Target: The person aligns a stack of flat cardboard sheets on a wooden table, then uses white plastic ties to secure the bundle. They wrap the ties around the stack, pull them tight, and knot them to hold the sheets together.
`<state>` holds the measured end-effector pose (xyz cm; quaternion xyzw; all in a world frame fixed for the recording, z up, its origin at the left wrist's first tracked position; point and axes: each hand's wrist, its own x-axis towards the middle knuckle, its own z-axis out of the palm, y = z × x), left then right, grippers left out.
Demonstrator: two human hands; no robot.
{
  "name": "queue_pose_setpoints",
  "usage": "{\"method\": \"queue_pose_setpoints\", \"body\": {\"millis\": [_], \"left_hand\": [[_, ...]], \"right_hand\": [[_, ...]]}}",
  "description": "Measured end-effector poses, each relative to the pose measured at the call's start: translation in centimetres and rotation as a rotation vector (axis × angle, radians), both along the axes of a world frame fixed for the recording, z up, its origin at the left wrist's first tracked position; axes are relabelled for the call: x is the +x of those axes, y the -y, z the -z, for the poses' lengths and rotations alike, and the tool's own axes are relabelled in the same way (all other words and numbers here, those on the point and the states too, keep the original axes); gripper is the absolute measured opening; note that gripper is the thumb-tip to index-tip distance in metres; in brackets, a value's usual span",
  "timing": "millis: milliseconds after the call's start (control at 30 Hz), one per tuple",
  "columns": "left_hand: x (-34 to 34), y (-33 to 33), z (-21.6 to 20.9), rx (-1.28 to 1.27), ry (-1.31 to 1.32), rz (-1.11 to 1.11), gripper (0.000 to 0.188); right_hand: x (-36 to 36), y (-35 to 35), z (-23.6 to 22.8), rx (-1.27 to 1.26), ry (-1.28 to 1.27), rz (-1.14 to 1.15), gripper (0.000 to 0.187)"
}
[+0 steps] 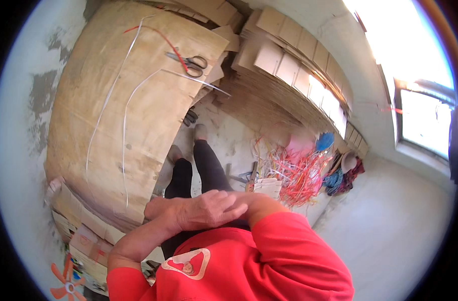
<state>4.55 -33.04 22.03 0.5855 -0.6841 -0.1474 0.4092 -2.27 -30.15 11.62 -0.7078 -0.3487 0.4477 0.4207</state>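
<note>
My arms are crossed in front of my red shirt. My left hand (211, 207) lies over my right forearm (256, 204), its fingers closed around it. Past my left forearm, part of my right hand (158, 206) shows near the edge of the wooden table (98, 65); its fingers are hidden. On the table, away from both hands, are scissors with dark handles (193, 65), a red strip (167, 42) and two long white strips, one curving along the middle (124, 118) and the other farther left (107, 95).
Stacked flat cardboard (284, 75) lines the far wall, beside a bright window (427, 118). A tangle of red and white strips (301, 173) lies on the floor to the right, near cloths (342, 180). Cardboard boxes (91, 243) and an orange fan (68, 287) stand at lower left.
</note>
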Motion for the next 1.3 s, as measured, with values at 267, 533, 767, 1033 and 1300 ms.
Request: {"method": "queue_pose_setpoints", "body": {"millis": [267, 533, 767, 1033, 1300], "left_hand": [[-2.6, 8.3, -1.0, -0.048, -0.405, 0.132, 0.036], [-4.8, 18.6, -2.3, 0.240, -0.311, 0.500, 0.030], [-6.9, 29.7, -4.2, 0.386, -0.360, 0.797, 0.028], [-8.7, 35.7, -0.9, 0.607, -0.073, 1.137, 0.034], [0.2, 48.1, 6.6, 0.342, 0.461, 0.210, 0.080]], "right_hand": [[-1.6, 2.0, -2.5, 0.246, -0.035, 0.230, 0.018], [-0.6, 11.2, -3.6, 0.337, 0.014, 0.503, 0.018], [-1.0, 19.6, -3.5, 0.366, 0.070, 0.757, 0.019], [-0.5, 28.9, 0.0, 0.340, 0.111, 1.194, 0.019], [-4.1, 52.5, 9.7, 0.139, -0.245, 2.961, 0.055]]}}
